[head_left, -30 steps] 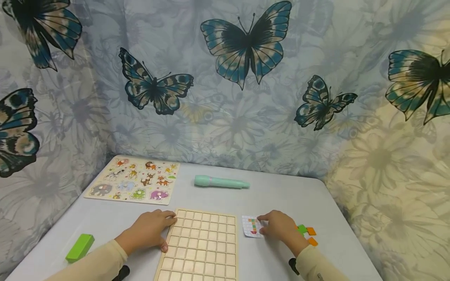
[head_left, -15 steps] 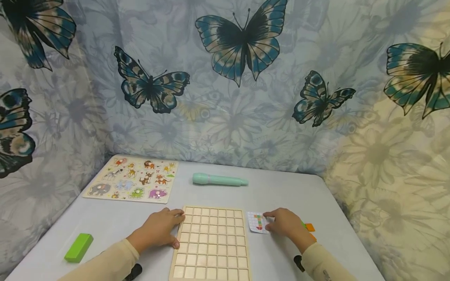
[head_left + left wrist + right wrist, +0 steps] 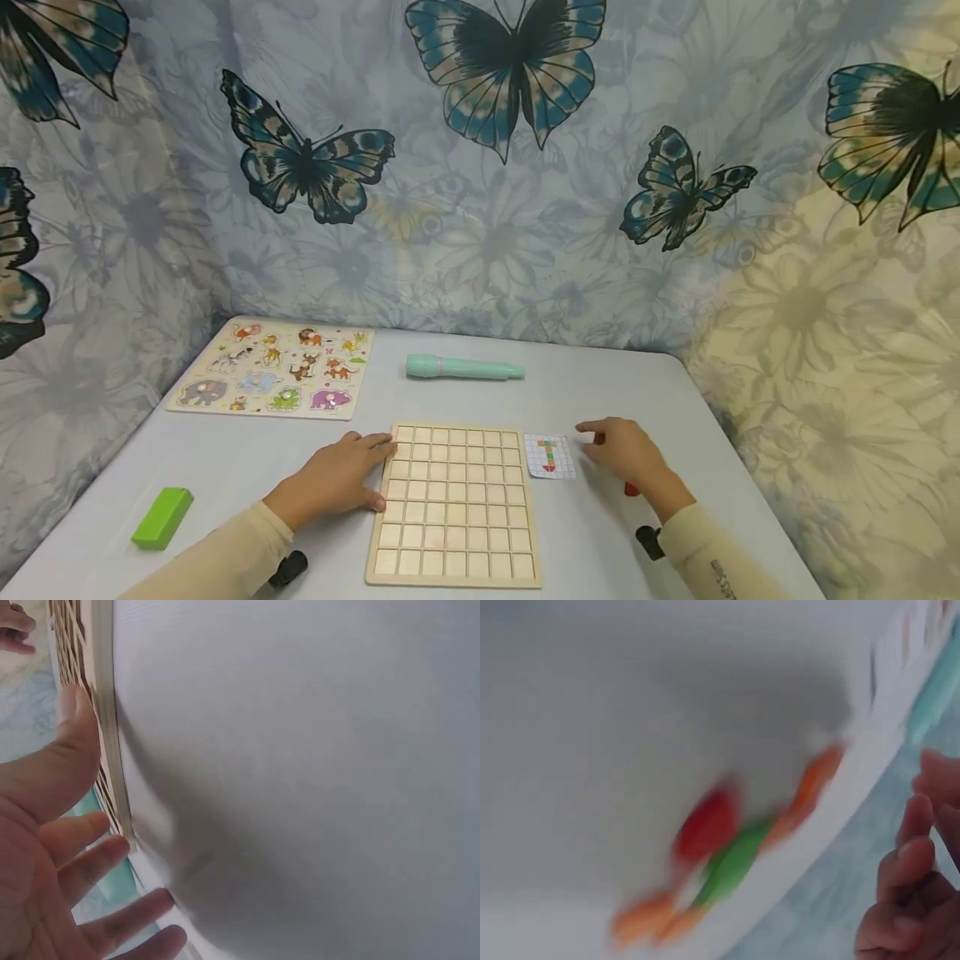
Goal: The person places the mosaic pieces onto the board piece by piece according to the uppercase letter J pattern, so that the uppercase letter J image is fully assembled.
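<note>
My left grip (image 3: 333,473) rests at the left edge of the wooden grid board (image 3: 453,504), fingers long and spread, thumb and leading fingertips at the rim without wrapping round it. My right grip (image 3: 630,454) is above the bench (image 3: 600,392), off the board's right side, index finger pointing toward the board, the other fingers loosely bent, with nothing held. Between it and the board lies the pattern card (image 3: 550,457), printed with a small coloured figure on a grid, just beside the board's right edge, near the far corner. Farther right of the board lie a red piece (image 3: 709,820), a green piece (image 3: 737,859) and some orange pieces (image 3: 817,776), blurred in the right wrist view. Beyond the board's far edge lies a mint-green stick-shaped thing (image 3: 465,367); beyond the board to the left lies an animal puzzle (image 3: 270,367), and well left of the board a bright green block (image 3: 162,518). Butterfly-print cloth (image 3: 495,242) hangs behind.
</note>
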Action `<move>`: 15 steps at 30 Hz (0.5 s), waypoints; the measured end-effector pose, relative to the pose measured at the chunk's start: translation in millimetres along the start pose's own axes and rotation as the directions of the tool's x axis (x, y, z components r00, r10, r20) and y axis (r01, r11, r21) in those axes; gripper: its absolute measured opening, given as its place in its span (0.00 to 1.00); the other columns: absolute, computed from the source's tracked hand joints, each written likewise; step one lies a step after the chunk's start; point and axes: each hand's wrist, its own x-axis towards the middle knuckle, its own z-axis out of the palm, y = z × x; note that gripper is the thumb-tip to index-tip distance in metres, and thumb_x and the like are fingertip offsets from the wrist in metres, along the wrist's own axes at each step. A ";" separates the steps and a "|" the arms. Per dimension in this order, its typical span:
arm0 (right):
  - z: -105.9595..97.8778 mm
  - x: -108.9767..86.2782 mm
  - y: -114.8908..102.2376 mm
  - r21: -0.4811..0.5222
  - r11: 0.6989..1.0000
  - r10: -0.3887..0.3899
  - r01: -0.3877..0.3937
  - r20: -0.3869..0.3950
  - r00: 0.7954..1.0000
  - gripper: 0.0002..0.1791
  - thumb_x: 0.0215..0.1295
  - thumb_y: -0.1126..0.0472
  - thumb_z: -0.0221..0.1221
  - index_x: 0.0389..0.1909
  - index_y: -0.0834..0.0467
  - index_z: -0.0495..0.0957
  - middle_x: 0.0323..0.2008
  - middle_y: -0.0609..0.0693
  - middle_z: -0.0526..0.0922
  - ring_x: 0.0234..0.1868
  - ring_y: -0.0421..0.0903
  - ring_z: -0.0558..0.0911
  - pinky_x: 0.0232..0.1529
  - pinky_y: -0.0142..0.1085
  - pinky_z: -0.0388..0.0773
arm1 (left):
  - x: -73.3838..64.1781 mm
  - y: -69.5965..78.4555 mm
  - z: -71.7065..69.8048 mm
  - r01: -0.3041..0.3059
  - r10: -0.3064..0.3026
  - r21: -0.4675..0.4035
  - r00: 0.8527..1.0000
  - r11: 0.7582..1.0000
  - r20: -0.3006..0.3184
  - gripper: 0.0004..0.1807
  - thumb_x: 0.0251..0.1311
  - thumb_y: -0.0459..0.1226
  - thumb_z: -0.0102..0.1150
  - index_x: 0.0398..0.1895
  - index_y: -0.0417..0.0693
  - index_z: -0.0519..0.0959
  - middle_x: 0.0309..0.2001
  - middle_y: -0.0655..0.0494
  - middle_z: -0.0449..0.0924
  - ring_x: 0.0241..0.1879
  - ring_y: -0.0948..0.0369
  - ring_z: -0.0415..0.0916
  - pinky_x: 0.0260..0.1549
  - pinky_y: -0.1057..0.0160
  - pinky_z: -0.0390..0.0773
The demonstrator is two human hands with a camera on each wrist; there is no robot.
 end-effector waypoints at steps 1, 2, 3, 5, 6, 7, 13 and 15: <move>-6.2 -2.3 7.4 0.019 1.000 0.014 -0.014 -0.018 1.000 0.18 0.61 0.59 0.65 0.53 0.55 0.84 0.29 0.46 0.76 0.25 0.44 0.72 0.24 0.38 0.70 | -1.9 -2.4 0.5 -0.005 0.005 -0.017 1.000 1.000 0.007 0.50 0.40 0.59 0.73 0.69 0.49 0.71 0.70 0.54 0.65 0.63 0.47 0.65 0.50 0.46 0.74; -12.4 -4.9 17.4 0.032 0.999 0.026 -0.025 -0.024 0.999 0.17 0.62 0.60 0.64 0.52 0.57 0.84 0.30 0.47 0.77 0.25 0.44 0.73 0.24 0.38 0.71 | -3.7 -4.7 1.6 -0.011 0.011 -0.031 1.000 0.999 0.015 0.50 0.40 0.59 0.72 0.69 0.49 0.70 0.70 0.54 0.64 0.64 0.46 0.64 0.51 0.46 0.73; -18.0 -7.8 28.2 0.038 0.998 0.045 -0.044 -0.023 0.999 0.16 0.63 0.60 0.64 0.51 0.58 0.83 0.32 0.48 0.78 0.26 0.44 0.74 0.25 0.38 0.72 | -5.6 -6.2 2.2 -0.020 0.021 -0.053 1.000 0.998 0.020 0.51 0.41 0.59 0.73 0.70 0.48 0.70 0.71 0.54 0.64 0.65 0.45 0.62 0.52 0.45 0.72; -26.9 -12.6 50.1 0.022 0.997 0.080 -0.080 -0.006 0.997 0.16 0.63 0.60 0.63 0.51 0.61 0.82 0.37 0.51 0.80 0.29 0.46 0.77 0.27 0.40 0.74 | -8.5 -8.7 5.0 -0.044 0.046 -0.074 0.999 0.996 0.023 0.52 0.40 0.59 0.73 0.70 0.46 0.68 0.71 0.53 0.62 0.66 0.45 0.61 0.54 0.44 0.71; -30.2 -14.4 59.8 0.013 0.995 0.097 -0.097 0.008 0.995 0.16 0.63 0.61 0.62 0.50 0.62 0.82 0.38 0.52 0.81 0.31 0.48 0.78 0.29 0.41 0.75 | -9.5 -8.8 5.3 -0.052 0.054 -0.086 0.998 0.995 0.021 0.53 0.40 0.59 0.73 0.70 0.45 0.68 0.72 0.52 0.62 0.66 0.44 0.60 0.54 0.44 0.71; -32.8 -15.3 68.1 0.006 0.994 0.107 -0.107 0.020 0.994 0.16 0.63 0.61 0.62 0.50 0.63 0.82 0.39 0.53 0.81 0.33 0.49 0.79 0.30 0.42 0.76 | -9.8 -8.9 5.6 -0.057 0.059 -0.088 0.998 0.994 0.019 0.53 0.40 0.59 0.73 0.71 0.44 0.68 0.72 0.52 0.61 0.66 0.44 0.59 0.55 0.44 0.70; -36.0 -14.0 93.4 -0.035 0.989 0.146 -0.144 0.080 0.986 0.18 0.60 0.60 0.65 0.51 0.63 0.82 0.43 0.57 0.81 0.40 0.54 0.79 0.34 0.45 0.77 | -5.7 -6.7 0.9 -0.042 0.042 -0.072 0.999 0.997 -0.001 0.53 0.40 0.57 0.74 0.71 0.44 0.67 0.72 0.50 0.61 0.66 0.44 0.60 0.55 0.44 0.70; -35.6 -12.9 95.9 -0.050 0.988 0.147 -0.143 0.091 0.985 0.20 0.60 0.61 0.64 0.52 0.64 0.81 0.44 0.59 0.81 0.41 0.55 0.78 0.35 0.46 0.77 | -3.1 -6.4 -0.9 -0.036 0.035 -0.060 0.999 0.998 -0.011 0.53 0.40 0.57 0.75 0.70 0.44 0.68 0.72 0.51 0.61 0.66 0.45 0.60 0.55 0.45 0.71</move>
